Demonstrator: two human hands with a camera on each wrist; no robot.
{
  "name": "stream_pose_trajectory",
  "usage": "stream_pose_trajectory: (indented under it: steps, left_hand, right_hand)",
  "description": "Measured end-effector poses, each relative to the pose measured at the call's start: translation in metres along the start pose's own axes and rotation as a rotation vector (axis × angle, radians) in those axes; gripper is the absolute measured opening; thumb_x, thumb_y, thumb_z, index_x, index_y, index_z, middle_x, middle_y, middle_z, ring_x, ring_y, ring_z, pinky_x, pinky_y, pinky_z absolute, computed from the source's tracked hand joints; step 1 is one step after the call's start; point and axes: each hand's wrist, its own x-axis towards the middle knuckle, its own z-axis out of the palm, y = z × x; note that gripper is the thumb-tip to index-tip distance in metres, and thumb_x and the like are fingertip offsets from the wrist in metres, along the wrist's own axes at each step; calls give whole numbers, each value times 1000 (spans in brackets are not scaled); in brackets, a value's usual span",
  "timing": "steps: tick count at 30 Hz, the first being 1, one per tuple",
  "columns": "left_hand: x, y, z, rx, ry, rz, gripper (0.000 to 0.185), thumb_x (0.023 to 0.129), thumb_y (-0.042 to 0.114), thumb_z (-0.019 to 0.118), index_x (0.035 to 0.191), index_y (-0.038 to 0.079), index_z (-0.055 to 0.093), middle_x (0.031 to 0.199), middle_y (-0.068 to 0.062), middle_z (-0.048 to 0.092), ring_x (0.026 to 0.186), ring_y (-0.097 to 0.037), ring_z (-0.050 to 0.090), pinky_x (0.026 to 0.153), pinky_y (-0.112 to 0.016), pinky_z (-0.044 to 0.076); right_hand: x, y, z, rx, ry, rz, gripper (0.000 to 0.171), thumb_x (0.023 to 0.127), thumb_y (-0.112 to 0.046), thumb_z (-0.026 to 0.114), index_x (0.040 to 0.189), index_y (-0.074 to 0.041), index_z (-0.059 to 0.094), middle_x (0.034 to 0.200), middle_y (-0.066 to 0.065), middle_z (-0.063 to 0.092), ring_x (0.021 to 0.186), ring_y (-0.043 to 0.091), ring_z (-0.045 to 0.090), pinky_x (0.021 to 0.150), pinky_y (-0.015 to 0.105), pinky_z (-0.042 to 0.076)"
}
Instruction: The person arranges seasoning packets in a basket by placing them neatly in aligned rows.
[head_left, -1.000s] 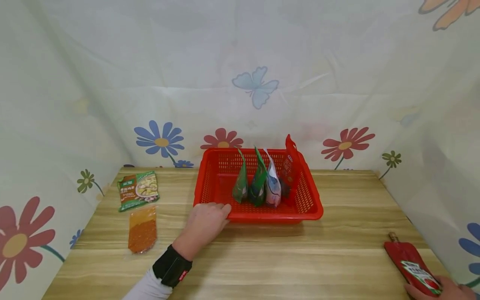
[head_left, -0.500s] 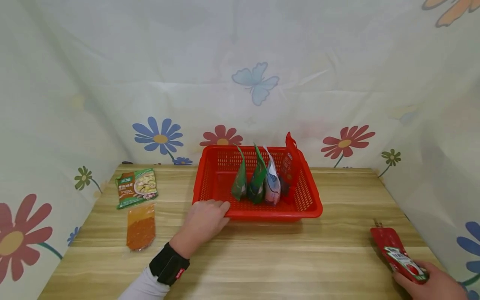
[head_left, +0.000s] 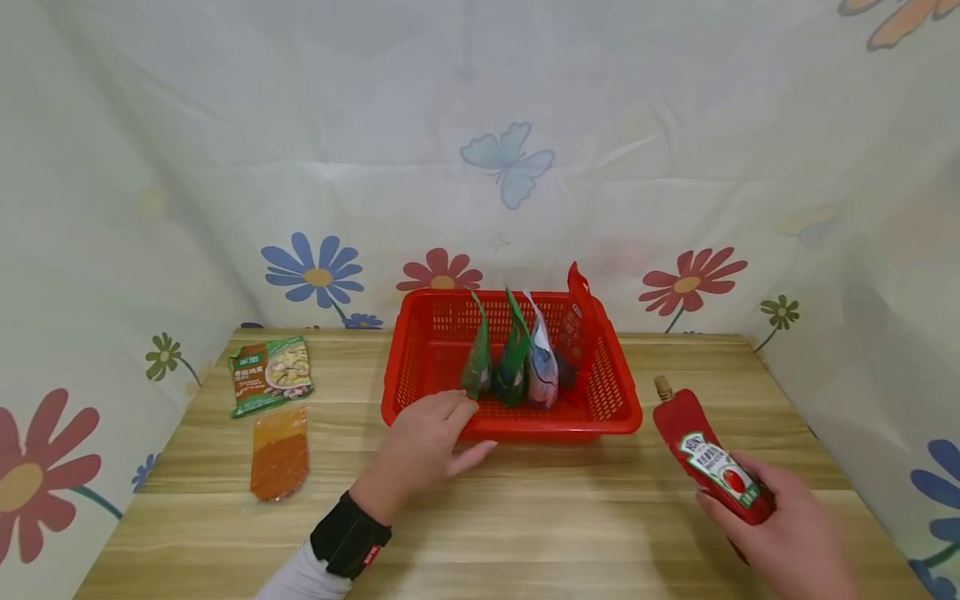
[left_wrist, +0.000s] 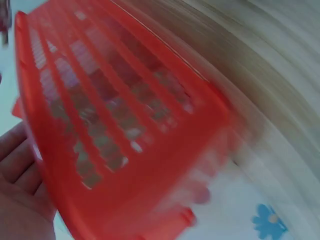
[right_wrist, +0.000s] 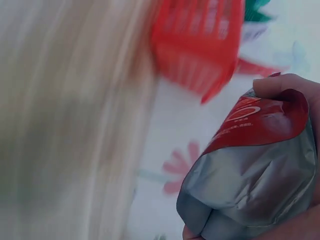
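free: left end of basket (head_left: 442, 358) | obstacles: upright packets (head_left: 514, 367), left hand (head_left: 423, 437) at front

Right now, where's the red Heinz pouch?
In the head view, the red Heinz pouch is on the right, gripped in the right hand, just right of the red basket.

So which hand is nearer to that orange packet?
Left. The left hand is right of the orange packet, by the front rim of the red basket; the right hand is farther away across the table, holding the red pouch.
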Motion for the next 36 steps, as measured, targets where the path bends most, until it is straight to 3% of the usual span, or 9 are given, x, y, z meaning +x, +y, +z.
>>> stream_pose_trajectory:
  steps: [6, 10, 14, 18, 21, 24, 27, 30, 36]
  left_hand:
    - [11, 28, 0, -28, 114, 163, 46, 87, 50, 77, 113, 12, 73, 113, -3, 78, 115, -20, 72, 99, -33, 56]
    - [14, 48, 1, -136, 98, 164, 45, 88, 49, 77, 115, 12, 73, 114, -2, 78, 113, -15, 72, 99, -30, 56]
    - [15, 67, 1, -381, 2, 30, 44, 92, 45, 74, 120, 12, 72, 117, -1, 77, 111, -12, 72, 99, -27, 56]
    - [19, 83, 0, -731, -94, -147, 45, 100, 43, 65, 131, 12, 65, 127, 0, 73, 118, -12, 69, 101, -29, 55]
    - [25, 94, 0, -1021, -121, -309, 44, 101, 41, 63, 135, 13, 62, 128, -1, 72, 117, -10, 69, 98, -27, 56]
    - [34, 102, -3, -1238, -106, -472, 40, 100, 38, 66, 131, 13, 64, 119, -3, 75, 106, -7, 73, 90, -25, 59]
    - [42, 106, -8, -1293, -86, -596, 35, 98, 40, 67, 122, 15, 68, 106, 0, 76, 91, -5, 72, 80, -22, 60]
    - [46, 108, -12, -1273, -60, -668, 33, 98, 44, 67, 116, 18, 71, 98, 4, 76, 82, -6, 68, 74, -24, 60]
    - [47, 110, -16, -1232, 20, -693, 29, 100, 41, 64, 109, 14, 73, 89, -1, 77, 73, -6, 67, 66, -26, 60]
  right_hand:
    - [-17, -40, 10, 143, -23, -96, 91, 81, -59, 81, 149, -11, 46, 137, 20, 52, 110, 36, 53, 67, 39, 62]
    - [-25, -61, 14, 234, -64, -112, 88, 82, -55, 82, 150, -15, 45, 140, 16, 50, 112, 33, 52, 64, 32, 61]
    - [-32, -79, 20, 309, -97, -116, 85, 83, -49, 83, 151, -19, 43, 143, 11, 47, 120, 32, 50, 65, 29, 61]
    - [-37, -91, 26, 348, -104, -147, 81, 82, -49, 84, 149, -26, 45, 141, 5, 48, 121, 29, 49, 66, 28, 62]
    - [-41, -98, 29, 334, -84, -189, 78, 80, -51, 85, 145, -29, 49, 135, 1, 51, 119, 26, 51, 71, 27, 61]
    - [-44, -104, 33, 326, -86, -193, 78, 77, -52, 87, 143, -32, 50, 132, -2, 52, 120, 24, 51, 77, 29, 62]
    - [-48, -109, 37, 315, -90, -182, 79, 75, -49, 89, 142, -34, 50, 132, -4, 52, 121, 24, 52, 77, 32, 63]
    - [-51, -112, 41, 296, -59, -219, 78, 75, -44, 91, 141, -32, 51, 131, -4, 53, 119, 23, 53, 77, 30, 62]
    - [-56, -115, 48, 255, 19, -297, 75, 79, -37, 89, 142, -29, 50, 130, -7, 52, 118, 17, 53, 77, 21, 58]
